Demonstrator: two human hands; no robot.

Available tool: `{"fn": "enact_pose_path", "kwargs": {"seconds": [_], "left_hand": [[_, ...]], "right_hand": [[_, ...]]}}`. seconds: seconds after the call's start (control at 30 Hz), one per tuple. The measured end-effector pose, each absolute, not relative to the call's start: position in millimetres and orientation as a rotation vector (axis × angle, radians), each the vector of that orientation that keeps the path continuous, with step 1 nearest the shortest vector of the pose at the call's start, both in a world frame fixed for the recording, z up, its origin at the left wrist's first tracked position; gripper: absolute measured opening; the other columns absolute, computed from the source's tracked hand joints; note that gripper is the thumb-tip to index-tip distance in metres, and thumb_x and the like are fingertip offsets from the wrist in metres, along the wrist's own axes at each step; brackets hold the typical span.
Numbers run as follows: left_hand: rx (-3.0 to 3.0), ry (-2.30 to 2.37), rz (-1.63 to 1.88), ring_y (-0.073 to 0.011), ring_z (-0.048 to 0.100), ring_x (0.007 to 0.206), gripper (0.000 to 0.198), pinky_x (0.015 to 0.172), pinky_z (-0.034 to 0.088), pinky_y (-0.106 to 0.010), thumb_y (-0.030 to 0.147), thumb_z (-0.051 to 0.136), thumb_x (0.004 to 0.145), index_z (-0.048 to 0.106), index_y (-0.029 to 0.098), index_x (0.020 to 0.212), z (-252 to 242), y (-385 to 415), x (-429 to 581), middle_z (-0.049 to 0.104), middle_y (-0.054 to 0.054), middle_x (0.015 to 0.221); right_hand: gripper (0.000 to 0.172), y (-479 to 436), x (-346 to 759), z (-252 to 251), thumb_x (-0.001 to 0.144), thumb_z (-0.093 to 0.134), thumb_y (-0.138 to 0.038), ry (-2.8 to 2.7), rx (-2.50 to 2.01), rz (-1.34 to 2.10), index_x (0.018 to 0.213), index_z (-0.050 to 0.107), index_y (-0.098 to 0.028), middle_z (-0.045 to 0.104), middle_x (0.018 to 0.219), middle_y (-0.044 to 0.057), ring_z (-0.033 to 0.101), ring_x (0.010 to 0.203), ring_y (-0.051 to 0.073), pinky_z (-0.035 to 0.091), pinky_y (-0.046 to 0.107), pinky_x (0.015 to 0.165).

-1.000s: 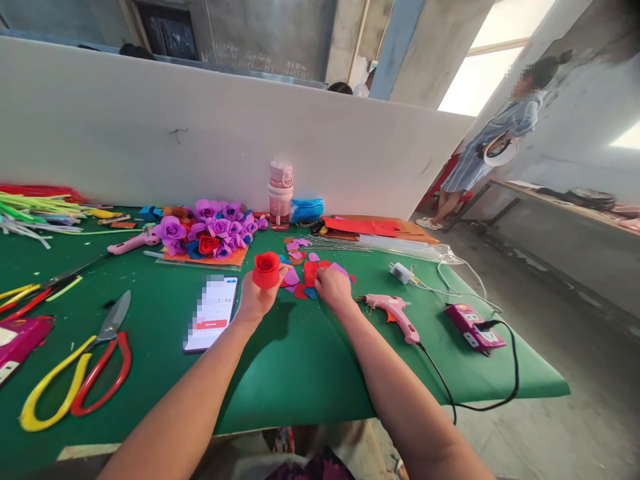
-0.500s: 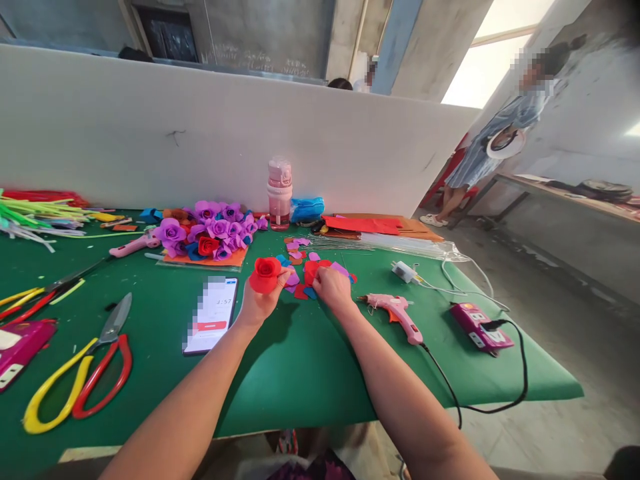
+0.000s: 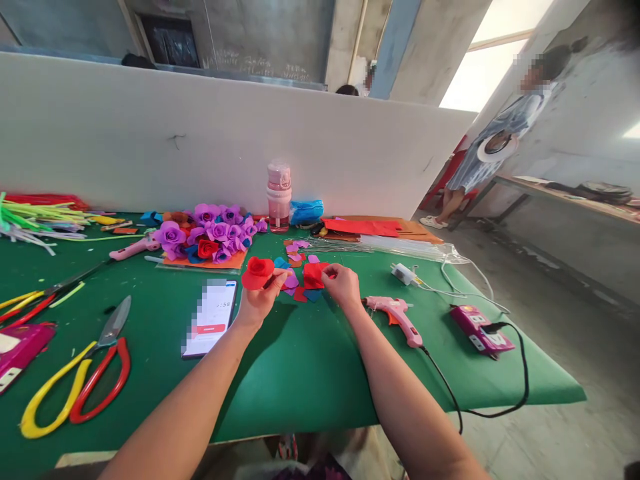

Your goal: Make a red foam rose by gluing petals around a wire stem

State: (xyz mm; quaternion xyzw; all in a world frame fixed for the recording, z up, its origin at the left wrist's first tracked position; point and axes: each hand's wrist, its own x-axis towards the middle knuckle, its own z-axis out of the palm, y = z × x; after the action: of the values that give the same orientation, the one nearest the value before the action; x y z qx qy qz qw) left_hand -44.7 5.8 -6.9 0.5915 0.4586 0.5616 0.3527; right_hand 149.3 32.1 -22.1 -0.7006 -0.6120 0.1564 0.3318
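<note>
My left hand [image 3: 260, 301] is closed on a red artificial rose [image 3: 258, 272], its layered bloom facing up. To the right, my right hand [image 3: 342, 285] pinches the edge of a red petal piece [image 3: 315, 275] between thumb and fingers. That petal is over a spread of loose cut petals in purple, red and blue, among them a purple petal [image 3: 291, 279] and a dark blue petal [image 3: 313, 295]. A pink glue gun [image 3: 396, 315] lies just right of my right hand, its cord running toward the table's front edge.
On the green table [image 3: 295, 373] are a phone [image 3: 210, 320], large scissors [image 3: 107, 347], a heap of finished purple roses [image 3: 217, 230], a pink bottle [image 3: 279, 200] and a magenta power strip [image 3: 481, 328]. A white partition [image 3: 225, 140] stands behind. A person [image 3: 505, 133] stands far right.
My right hand has lifted slightly and drawn right, and the red petal now shows in its pinch. The rose in my left hand has tilted and shifted a little left.
</note>
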Motion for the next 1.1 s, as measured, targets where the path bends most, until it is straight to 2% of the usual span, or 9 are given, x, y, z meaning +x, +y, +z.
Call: {"fn": "enact_pose_path", "kwargs": {"seconds": [0.1, 0.2, 0.37, 0.43, 0.57, 0.67, 0.77, 0.93, 1.1], "left_hand": [[1.482, 1.139, 1.420, -0.0108, 0.052, 0.049, 0.019, 0.051, 0.043, -0.024, 0.036, 0.062, 0.077, 0.071, 0.019, 0.080, -5.6, 5.5, -44.6, 0.054, 0.004, 0.048], [1.493, 1.148, 1.396, -0.0122, 0.055, 0.052, 0.018, 0.056, 0.046, -0.025, 0.035, 0.061, 0.078, 0.070, 0.019, 0.078, -3.8, 4.4, -43.9, 0.055, 0.003, 0.048], [1.500, 1.118, 1.449, -0.0153, 0.063, 0.062, 0.019, 0.065, 0.051, -0.029, 0.037, 0.063, 0.076, 0.070, 0.020, 0.076, -5.5, 6.6, -42.2, 0.066, 0.000, 0.060], [1.460, 1.105, 1.455, -0.0158, 0.063, 0.063, 0.023, 0.061, 0.051, -0.028, 0.042, 0.065, 0.075, 0.071, 0.020, 0.080, -4.2, 5.8, -41.5, 0.068, -0.002, 0.066], [1.365, 1.085, 1.323, -0.0087, 0.048, 0.045, 0.034, 0.041, 0.036, -0.022, 0.049, 0.066, 0.072, 0.070, 0.018, 0.086, 3.3, -0.2, -40.8, 0.062, 0.000, 0.059], [1.243, 1.067, 1.252, -0.0036, 0.034, 0.039, 0.033, 0.037, 0.024, -0.019, 0.045, 0.070, 0.067, 0.067, 0.016, 0.082, 7.2, -1.8, -42.6, 0.057, 0.003, 0.058], [1.185, 1.096, 1.232, -0.0028, 0.031, 0.040, 0.028, 0.037, 0.021, -0.018, 0.039, 0.074, 0.062, 0.063, 0.016, 0.074, 7.6, 0.7, -47.1, 0.053, 0.005, 0.056], [1.278, 1.073, 0.970, -0.0034, 0.033, 0.039, 0.024, 0.035, 0.021, -0.017, 0.035, 0.075, 0.059, 0.061, 0.016, 0.066, 8.2, -0.4, -50.3, 0.049, 0.005, 0.054], [1.475, 1.042, 0.827, -0.0058, 0.036, 0.038, 0.013, 0.033, 0.022, -0.018, 0.028, 0.073, 0.060, 0.065, 0.018, 0.060, 5.8, -6.1, -41.2, 0.054, 0.003, 0.049]], "right_hand": [[0.015, 33.4, 152.7, -23.5, 0.075, 0.052, -0.025, -1.548, -1.789, 0.440, 0.077, 0.067, -0.020, 0.072, 0.081, 0.003, 0.063, 0.077, 0.019, 0.043, 0.027, 0.072], [0.013, 34.7, 153.9, -22.4, 0.075, 0.053, -0.027, -1.497, -1.712, 0.527, 0.074, 0.063, -0.020, 0.070, 0.078, 0.004, 0.061, 0.076, 0.019, 0.043, 0.027, 0.069], [0.029, 26.1, 151.8, -12.4, 0.078, 0.050, -0.046, -1.476, -1.481, 0.859, 0.078, 0.060, -0.019, 0.053, 0.056, -0.003, 0.046, 0.047, 0.011, 0.036, 0.022, 0.046], [0.033, 18.5, 147.7, -8.3, 0.074, 0.054, -0.052, -1.434, -1.310, 1.130, 0.077, 0.058, -0.019, 0.043, 0.049, -0.007, 0.036, 0.040, 0.009, 0.027, 0.020, 0.040], [0.033, 7.0, 131.8, -4.5, 0.063, 0.071, -0.047, -1.165, -0.930, 1.662, 0.074, 0.056, -0.019, 0.038, 0.047, -0.010, 0.029, 0.038, 0.005, 0.014, 0.017, 0.038], [0.033, 2.9, 120.5, -1.2, 0.061, 0.073, -0.044, -1.164, -0.947, 1.716, 0.071, 0.057, -0.018, 0.045, 0.047, -0.008, 0.033, 0.038, 0.004, 0.015, 0.017, 0.037], [0.035, -7.7, 122.5, 6.1, 0.068, 0.065, -0.051, -1.268, -1.098, 1.510, 0.073, 0.060, -0.017, 0.058, 0.056, -0.001, 0.042, 0.040, 0.007, 0.022, 0.019, 0.037], [0.038, -52.0, 180.3, 12.2, 0.082, 0.051, -0.052, -1.329, -1.397, 0.799, 0.091, 0.064, -0.017, 0.070, 0.081, 0.007, 0.053, 0.052, 0.012, 0.038, 0.023, 0.047], [0.036, -93.5, 267.3, -3.5, 0.083, 0.045, -0.049, -1.325, -1.964, 0.274, 0.079, 0.064, -0.019, 0.066, 0.062, 0.003, 0.056, 0.052, 0.016, 0.040, 0.026, 0.052]]}}
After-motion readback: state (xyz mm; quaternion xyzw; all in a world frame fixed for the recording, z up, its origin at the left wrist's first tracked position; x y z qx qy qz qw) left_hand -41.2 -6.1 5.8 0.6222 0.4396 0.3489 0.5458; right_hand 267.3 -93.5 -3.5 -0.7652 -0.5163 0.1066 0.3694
